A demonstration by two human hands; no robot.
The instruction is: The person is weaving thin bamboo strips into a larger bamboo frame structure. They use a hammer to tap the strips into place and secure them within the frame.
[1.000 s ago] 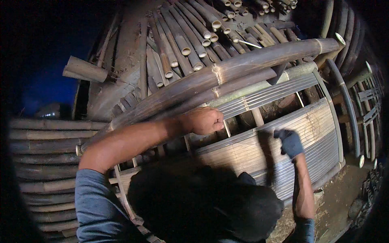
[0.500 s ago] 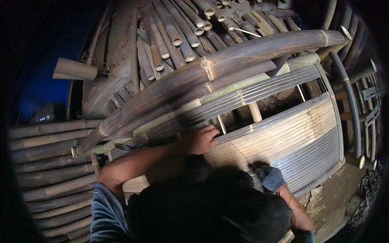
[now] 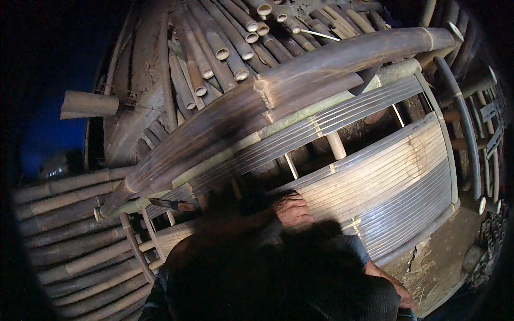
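A slatted bamboo panel [image 3: 369, 182] lies in front of me, its pale strips set beside grey, shiny ones. My left hand [image 3: 293, 209], bare, rests on the pale strips with its fingers bent and pressed together; whatever may be under them is hidden. Farther right and nearer, my right hand [image 3: 353, 247] wears a grey glove and lies by the grey strips. A dark shape in the foreground covers its fingers. A knife-like tool [image 3: 184, 206] with a dark blade and wooden handle lies at the panel's left end.
A thick curved bamboo pole [image 3: 316, 64] runs along the far side. Behind it lie several cut bamboo poles [image 3: 214, 43]. A bamboo pole platform [image 3: 80, 224] stands at left. Gaps open between the panel's far strips [image 3: 342, 115] and the pale ones.
My left hand has come nearer, from the far edge of the pale strips onto them. My right glove has become mostly hidden behind the dark shape. The view has shifted slightly.
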